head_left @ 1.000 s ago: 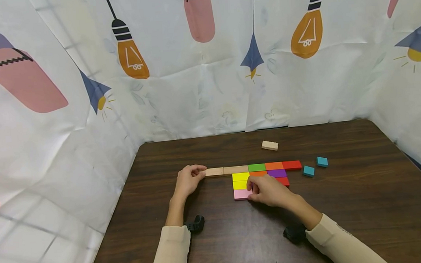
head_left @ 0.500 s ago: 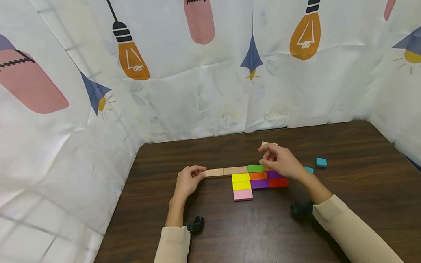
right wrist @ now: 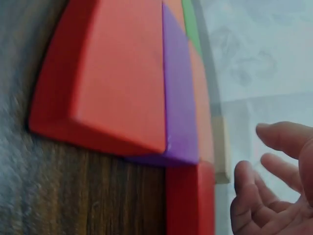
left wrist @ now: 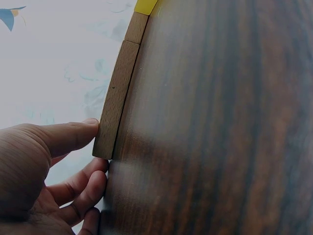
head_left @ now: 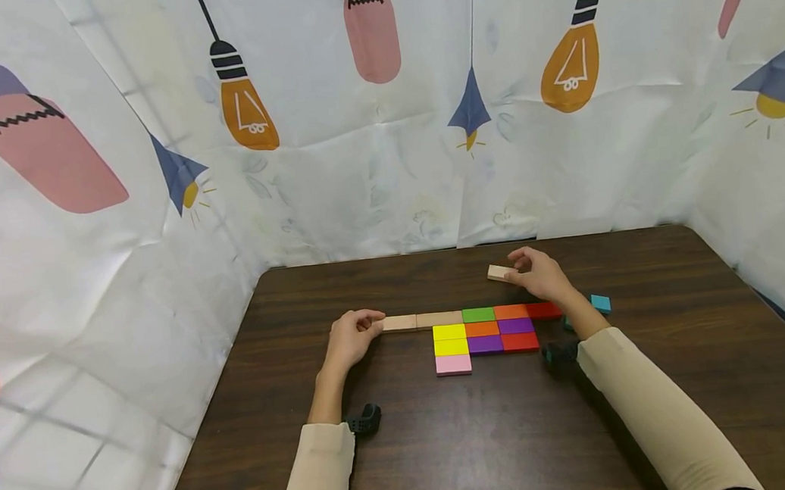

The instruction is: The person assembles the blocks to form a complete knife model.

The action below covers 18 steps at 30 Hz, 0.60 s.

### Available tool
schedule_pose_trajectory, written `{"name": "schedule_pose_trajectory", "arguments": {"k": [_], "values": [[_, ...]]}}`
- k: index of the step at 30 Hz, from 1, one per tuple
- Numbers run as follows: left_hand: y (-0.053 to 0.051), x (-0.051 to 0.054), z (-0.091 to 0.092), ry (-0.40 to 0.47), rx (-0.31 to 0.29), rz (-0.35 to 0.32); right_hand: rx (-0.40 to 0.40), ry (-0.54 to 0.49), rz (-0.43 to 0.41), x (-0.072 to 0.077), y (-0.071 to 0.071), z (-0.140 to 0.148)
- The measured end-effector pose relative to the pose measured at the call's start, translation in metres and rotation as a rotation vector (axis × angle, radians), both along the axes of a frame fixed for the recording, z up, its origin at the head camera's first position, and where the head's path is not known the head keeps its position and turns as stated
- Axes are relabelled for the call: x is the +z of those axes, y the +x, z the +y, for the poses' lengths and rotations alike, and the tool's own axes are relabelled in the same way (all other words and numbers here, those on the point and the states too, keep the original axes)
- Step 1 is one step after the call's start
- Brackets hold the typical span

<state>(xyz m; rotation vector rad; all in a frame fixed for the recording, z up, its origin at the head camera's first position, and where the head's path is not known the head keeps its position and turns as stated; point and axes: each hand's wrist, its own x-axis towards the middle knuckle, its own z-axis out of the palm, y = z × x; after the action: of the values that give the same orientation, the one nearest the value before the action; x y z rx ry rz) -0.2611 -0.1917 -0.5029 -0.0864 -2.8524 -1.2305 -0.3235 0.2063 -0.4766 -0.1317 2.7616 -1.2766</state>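
In the head view, my left hand [head_left: 350,343] is at the left end of a row of blocks. Its thumb and bent fingers touch the end of a plain wooden block [left wrist: 115,103]. My right hand [head_left: 538,274] reaches toward a loose wooden block [head_left: 500,272] behind the row. One fingertip overlaps that block in the head view, but the right wrist view shows spread fingers apart from it. Between the hands lie another plain block [head_left: 439,319], a green block [head_left: 478,315], an orange block [head_left: 510,312] and a red block [head_left: 543,310], partly behind the right hand.
Below the row, yellow blocks [head_left: 449,332], a pink block [head_left: 452,364], purple blocks [head_left: 484,344] and a red block [head_left: 519,342] lie packed together. A teal block [head_left: 600,304] lies at right; another is mostly behind the right forearm. Curtains surround the dark wooden table [head_left: 447,446].
My right hand has moved from the pink block up across the coloured blocks to the loose wooden block at the back. The left hand has stayed at the row's end.
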Motion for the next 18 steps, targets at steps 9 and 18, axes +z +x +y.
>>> {"name": "schedule_pose_trajectory", "arguments": {"k": [9,18], "values": [[0.001,0.001,0.0,-0.012,-0.005,0.002,0.005,0.0,-0.127,-0.012,-0.011,0.009],[0.002,0.001,0.0,-0.003,-0.005,0.004,-0.023,0.032,-0.103,-0.017,-0.013,0.007]]}}
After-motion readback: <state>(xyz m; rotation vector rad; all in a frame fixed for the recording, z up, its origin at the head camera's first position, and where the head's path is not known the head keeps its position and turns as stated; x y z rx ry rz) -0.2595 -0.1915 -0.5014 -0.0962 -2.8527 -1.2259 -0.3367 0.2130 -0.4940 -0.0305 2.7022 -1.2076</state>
